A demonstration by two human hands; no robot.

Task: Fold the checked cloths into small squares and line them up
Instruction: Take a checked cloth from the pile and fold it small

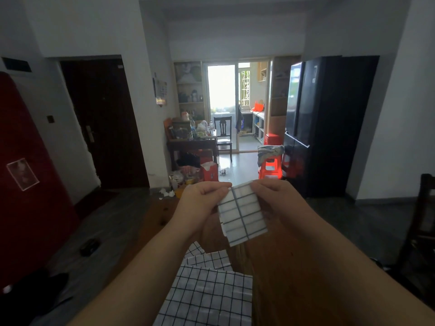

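A white cloth with dark checks, folded into a small rectangle [242, 214], hangs in the air above a brown wooden table [277, 267]. My left hand [200, 201] pinches its top left corner. My right hand [273, 198] pinches its top right corner. Below, near my body, a larger checked cloth [207, 300] lies spread on the table. Two smaller checked pieces [209, 258] lie just beyond it, partly overlapping.
A red panel [30, 184] stands at the left and a black fridge [315, 128] at the right. A dark chair [423, 231] stands by the table's right side. A cluttered table [190, 142], orange stools [269, 165] and a dark object on the floor [89, 247] lie ahead.
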